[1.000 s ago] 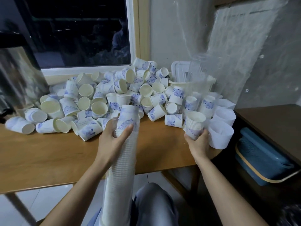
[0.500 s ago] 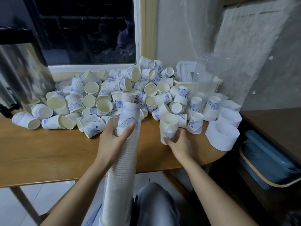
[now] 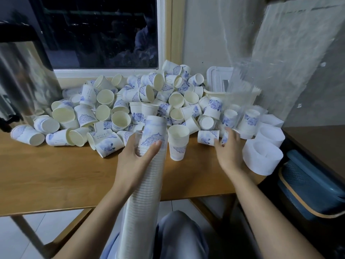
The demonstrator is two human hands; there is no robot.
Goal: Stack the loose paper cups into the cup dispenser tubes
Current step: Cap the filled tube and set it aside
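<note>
Left hand (image 3: 138,159) wrapped round long cup stack (image 3: 147,184) just left of short stack (image 3: 178,142) on table (image 3: 56,174), right hand (image 3: 226,149) spread open right of short stack, loose cups (image 3: 121,119) heaped behind it.

Loose cups (image 3: 85,116): white outside with blue flower and lace-like prints, cream inside. Long stack (image 3: 151,184): plain white ribs, one blue print at the top. Table (image 3: 56,174): warm brown wood grain. Paper rolls (image 3: 261,157): plain white. Basket (image 3: 308,189): dark blue, tan rim. Trousers (image 3: 179,236): grey-blue. Window frame (image 3: 104,71): white.
</note>
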